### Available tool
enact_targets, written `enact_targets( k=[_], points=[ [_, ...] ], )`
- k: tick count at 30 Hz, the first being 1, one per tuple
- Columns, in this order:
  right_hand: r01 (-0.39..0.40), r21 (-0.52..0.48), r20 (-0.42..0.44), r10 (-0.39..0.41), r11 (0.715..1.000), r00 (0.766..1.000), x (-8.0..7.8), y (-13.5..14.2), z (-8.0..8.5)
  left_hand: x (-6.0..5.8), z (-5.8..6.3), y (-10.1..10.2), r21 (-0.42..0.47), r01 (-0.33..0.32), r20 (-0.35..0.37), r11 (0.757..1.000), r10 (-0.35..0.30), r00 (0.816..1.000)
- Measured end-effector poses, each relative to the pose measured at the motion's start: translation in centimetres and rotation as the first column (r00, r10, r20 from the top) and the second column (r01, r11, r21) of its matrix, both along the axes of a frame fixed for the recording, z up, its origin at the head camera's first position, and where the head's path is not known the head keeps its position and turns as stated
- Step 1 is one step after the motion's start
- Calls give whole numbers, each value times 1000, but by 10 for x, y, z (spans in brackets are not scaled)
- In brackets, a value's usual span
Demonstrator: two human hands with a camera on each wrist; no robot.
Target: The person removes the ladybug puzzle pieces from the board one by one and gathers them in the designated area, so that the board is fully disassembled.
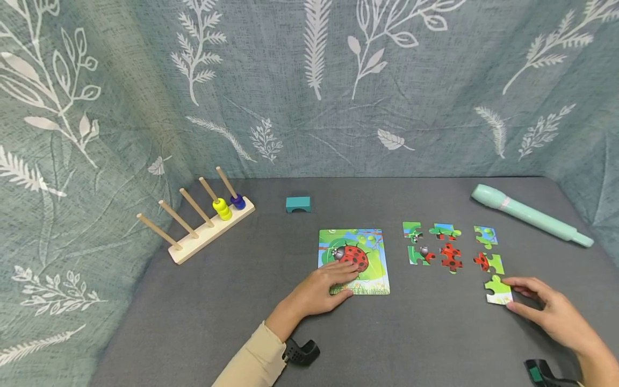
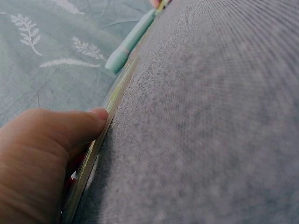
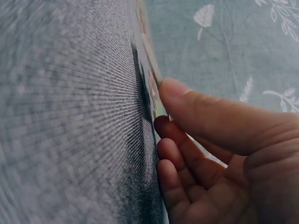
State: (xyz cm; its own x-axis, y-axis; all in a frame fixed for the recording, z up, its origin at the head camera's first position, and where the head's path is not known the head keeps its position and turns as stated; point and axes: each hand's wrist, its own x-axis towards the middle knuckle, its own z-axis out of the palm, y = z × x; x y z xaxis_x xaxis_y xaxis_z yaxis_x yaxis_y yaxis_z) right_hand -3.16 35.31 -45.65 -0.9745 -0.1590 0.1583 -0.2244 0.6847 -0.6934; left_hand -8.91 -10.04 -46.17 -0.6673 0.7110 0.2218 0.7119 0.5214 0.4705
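Note:
A square ladybug puzzle board lies flat on the dark table. My left hand rests on its lower left part with the fingers laid over the ladybug picture; in the left wrist view the thumb touches the board's edge. Off to the right, my right hand pinches a green and white puzzle piece by its right side, between thumb and fingers. Several loose pieces lie between the hands, among them a red spotted piece and a red and green piece.
At the back left stands a wooden peg rack with yellow rings and dark blue rings. A teal arch block lies behind the board. A mint-green tube-shaped object lies at the back right, before a leaf-patterned curtain.

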Motion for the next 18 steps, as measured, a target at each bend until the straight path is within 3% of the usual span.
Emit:
enact_targets(
  k=[12,18],
  points=[
    [-6,57,-88,11,998,996,0,-2,-6,0,0,-1,-4,4,2,1000,-4,1000],
    [21,74,-68,-16,997,998,2,-2,-9,1,-2,-2,-17,6,1,1000,-6,1000]
  ],
)
